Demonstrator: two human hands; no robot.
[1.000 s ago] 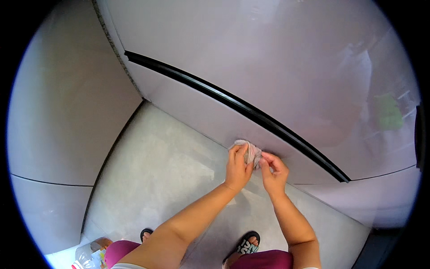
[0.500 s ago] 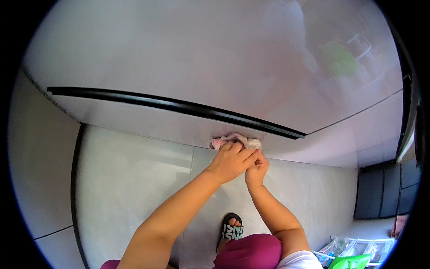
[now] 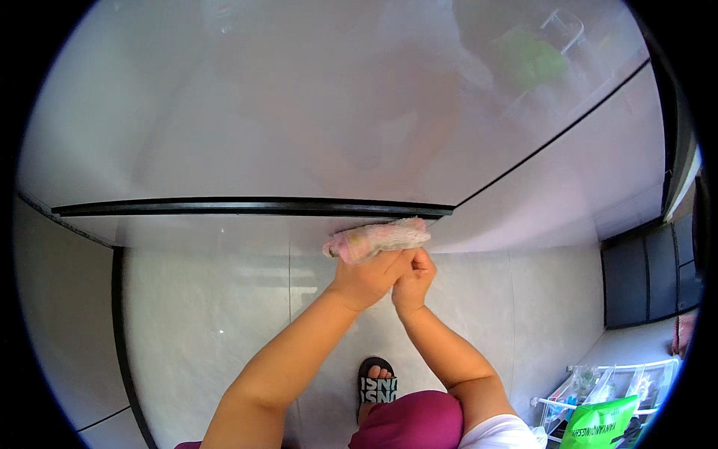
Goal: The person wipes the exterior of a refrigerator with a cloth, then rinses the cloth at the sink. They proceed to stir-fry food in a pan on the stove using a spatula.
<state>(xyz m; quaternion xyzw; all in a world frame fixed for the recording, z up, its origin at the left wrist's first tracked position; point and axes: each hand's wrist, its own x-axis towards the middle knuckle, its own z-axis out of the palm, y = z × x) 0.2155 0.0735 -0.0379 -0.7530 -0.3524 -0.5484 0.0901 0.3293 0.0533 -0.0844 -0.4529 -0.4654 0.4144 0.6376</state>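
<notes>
Both hands clutch a pink cloth (image 3: pixel 378 239) bunched against the glass panel (image 3: pixel 299 135), just under its black strip (image 3: pixel 254 207); the cloth's long axis runs sideways, directly above the fisted left hand (image 3: pixel 366 277) and right hand (image 3: pixel 413 278).

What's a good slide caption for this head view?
Both hands, left and right, press a pink cloth beneath a black rail.

Two bare forearms rise from the lower edge, ending in the left hand (image 3: pixel 364 278) and the right hand (image 3: pixel 413 278). The person wears a white short sleeve (image 3: pixel 501 434), magenta trousers (image 3: pixel 415 423) and a black slide sandal (image 3: pixel 378 388) with white lettering.
</notes>
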